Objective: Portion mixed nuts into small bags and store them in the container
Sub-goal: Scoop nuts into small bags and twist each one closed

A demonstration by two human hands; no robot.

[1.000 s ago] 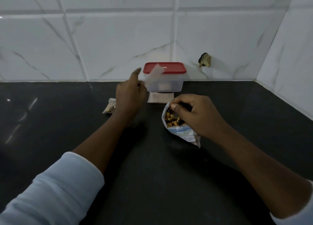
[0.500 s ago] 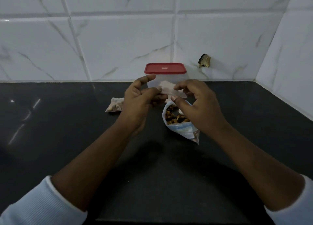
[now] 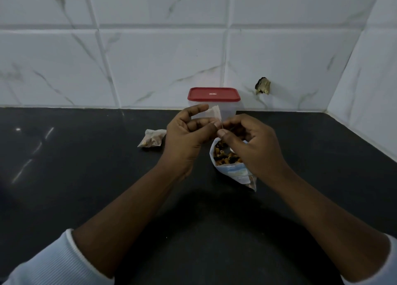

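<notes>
— Left hand (image 3: 184, 134) and right hand (image 3: 253, 147), what do they grasp?
— Both pinch one empty small bag (image 3: 213, 114), centre frame, just above the open nut packet (image 3: 234, 170) on the bench (image 3: 86, 177).
— Beyond?
— Red-lidded container (image 3: 227, 110) behind; filled bag (image 3: 152, 138) left of the hands.

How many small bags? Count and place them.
2. The left hand and right hand pinch an empty small bag; a filled small bag lies on the counter beside the left hand. Others may hide behind the hands.
</notes>
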